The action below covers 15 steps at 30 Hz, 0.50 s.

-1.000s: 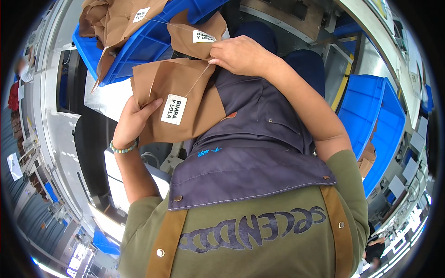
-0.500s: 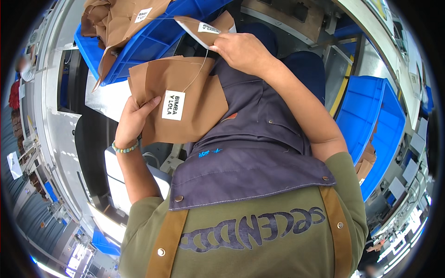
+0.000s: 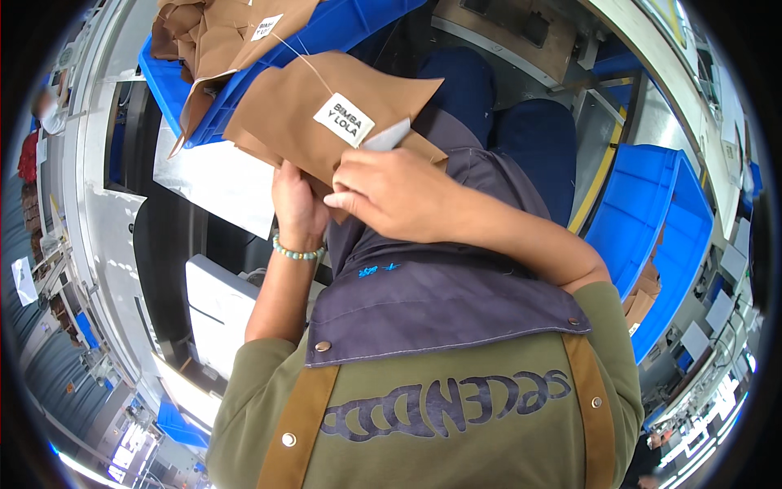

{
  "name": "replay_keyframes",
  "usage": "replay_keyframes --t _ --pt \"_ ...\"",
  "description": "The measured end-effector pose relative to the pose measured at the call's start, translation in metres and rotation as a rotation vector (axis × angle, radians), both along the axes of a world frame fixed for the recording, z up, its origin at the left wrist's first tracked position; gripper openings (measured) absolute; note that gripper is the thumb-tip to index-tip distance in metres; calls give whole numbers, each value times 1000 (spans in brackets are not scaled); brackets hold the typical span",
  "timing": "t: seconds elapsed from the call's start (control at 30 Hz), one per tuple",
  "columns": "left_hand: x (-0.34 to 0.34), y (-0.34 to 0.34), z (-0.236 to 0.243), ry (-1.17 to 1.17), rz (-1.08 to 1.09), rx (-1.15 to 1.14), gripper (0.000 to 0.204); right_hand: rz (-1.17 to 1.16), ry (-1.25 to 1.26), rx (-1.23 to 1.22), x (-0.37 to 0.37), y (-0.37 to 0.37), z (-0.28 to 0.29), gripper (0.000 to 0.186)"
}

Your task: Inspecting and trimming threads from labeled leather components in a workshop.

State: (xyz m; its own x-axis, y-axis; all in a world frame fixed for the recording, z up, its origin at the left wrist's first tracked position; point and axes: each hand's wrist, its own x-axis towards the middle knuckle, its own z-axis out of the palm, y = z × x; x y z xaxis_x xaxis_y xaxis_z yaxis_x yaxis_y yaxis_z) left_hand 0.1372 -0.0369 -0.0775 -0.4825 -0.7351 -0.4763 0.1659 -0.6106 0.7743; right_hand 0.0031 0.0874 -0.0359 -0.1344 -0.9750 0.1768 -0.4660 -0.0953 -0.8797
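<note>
My left hand (image 3: 297,204) grips a stack of brown fabric pieces (image 3: 301,106) from below, holding it up over my lap. A white rectangular label (image 3: 344,120) is stitched on the top piece, and a thin thread runs from it up to the left. My right hand (image 3: 391,196) is closed on the near edge of the same stack, right beside my left hand. A pale grey tag (image 3: 387,134) sticks up by its fingertips. The lower part of the stack is hidden behind both hands.
A blue bin (image 3: 342,24) at the upper left holds more brown labelled pieces (image 3: 204,37). Another blue bin (image 3: 652,220) stands at the right with brown pieces inside. A white machine (image 3: 216,306) and a pale table surface (image 3: 220,179) are at my left, and my dark apron (image 3: 440,285) covers my lap.
My right hand has come down from beside the upper bin with a brown labelled piece and now meets my left hand at the stack. The stack has tilted up and to the right.
</note>
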Motion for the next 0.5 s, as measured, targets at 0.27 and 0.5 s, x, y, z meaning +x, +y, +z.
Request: replay_keyframes --t 0.27,0.5 --pt "6 20 -8 109 100 89 42 -11 -76 80 13 -1 -23 33" --pt "-6 25 15 -38 15 -109 44 74 -90 -32 13 -7 -32 27"
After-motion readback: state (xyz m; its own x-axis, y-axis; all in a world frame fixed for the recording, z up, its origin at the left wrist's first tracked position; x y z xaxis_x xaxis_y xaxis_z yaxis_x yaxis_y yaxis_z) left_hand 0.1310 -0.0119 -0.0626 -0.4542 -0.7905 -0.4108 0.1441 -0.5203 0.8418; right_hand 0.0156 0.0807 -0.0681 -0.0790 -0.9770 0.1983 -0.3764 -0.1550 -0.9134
